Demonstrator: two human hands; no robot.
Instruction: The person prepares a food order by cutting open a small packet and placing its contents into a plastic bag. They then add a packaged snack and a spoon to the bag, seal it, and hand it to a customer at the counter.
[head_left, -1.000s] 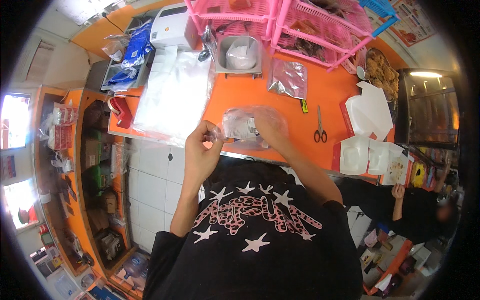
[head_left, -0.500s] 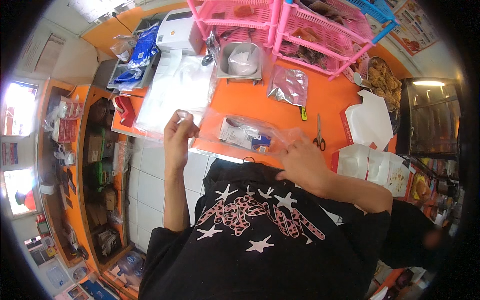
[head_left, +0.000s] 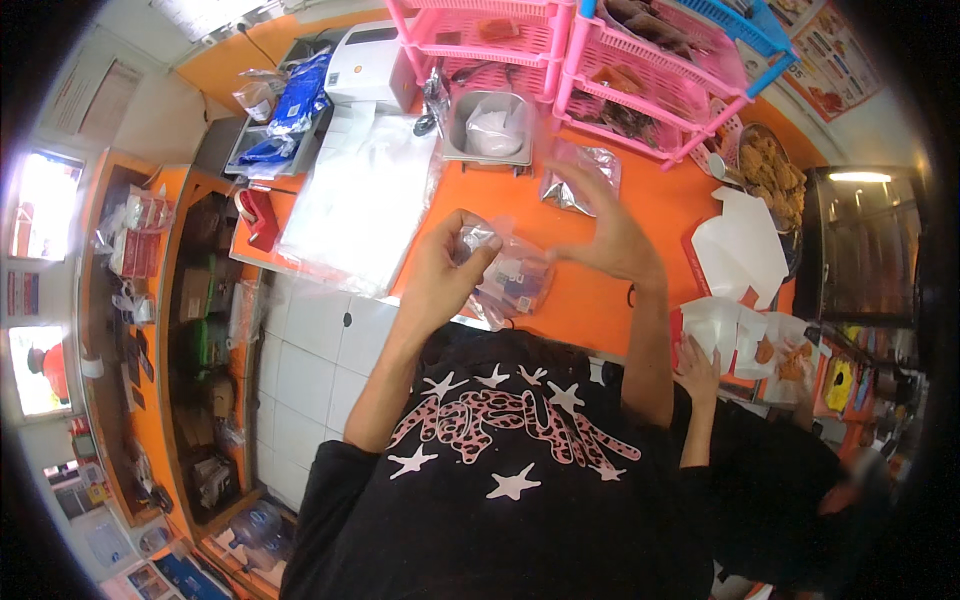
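My left hand (head_left: pixel 450 270) is closed around the gathered, crumpled end of a clear plastic bag (head_left: pixel 535 268), above the orange table. Inside the bag is a partly blue packet, blurred through the plastic. My right hand (head_left: pixel 612 238) is just right of the bag, thumb and fingers spread apart with nothing between them. Behind its fingers lies a shiny silver pouch (head_left: pixel 600 165), partly covered by them. The scissors and the small yellow cutter do not show; my right hand and forearm cover that part of the table.
A stack of clear plastic sheets (head_left: pixel 360 190) covers the table's left, beside a red tape dispenser (head_left: pixel 258 220). Behind stand a metal tray (head_left: pixel 490 155) and pink racks (head_left: pixel 640 115). At right, another person's hand (head_left: pixel 697 372) touches an open white food box (head_left: pixel 715 335).
My left hand has moved right and gathered up the bag's end. My right hand has let go of the bag and risen. Another person's hand has come to the food box.
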